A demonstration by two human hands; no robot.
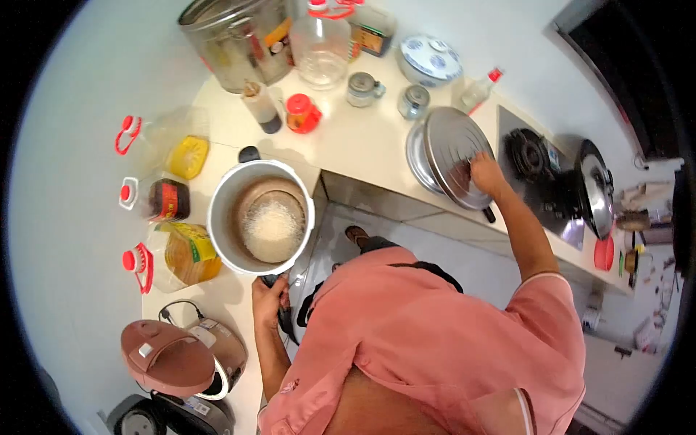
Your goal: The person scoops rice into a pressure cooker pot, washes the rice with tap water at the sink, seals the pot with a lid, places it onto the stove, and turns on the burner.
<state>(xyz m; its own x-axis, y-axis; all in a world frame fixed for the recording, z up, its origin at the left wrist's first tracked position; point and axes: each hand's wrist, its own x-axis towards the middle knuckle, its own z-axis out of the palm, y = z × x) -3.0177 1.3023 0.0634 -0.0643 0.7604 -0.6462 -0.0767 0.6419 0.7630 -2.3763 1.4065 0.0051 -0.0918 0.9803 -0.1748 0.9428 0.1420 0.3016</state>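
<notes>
My left hand is closed around the black handle of a deep metal pot at the counter's left part. White grains that look like rice lie on the pot's bottom. On the right, my right hand is closed on the middle of a round metal lid, whose knob is hidden by the fingers. The lid is tilted over a shiny metal basin near the counter's front edge.
Oil and sauce bottles stand left of the pot, above an open rice cooker. Jars, a red-lidded container and a lidded bowl line the back. A stove with a wok is at right.
</notes>
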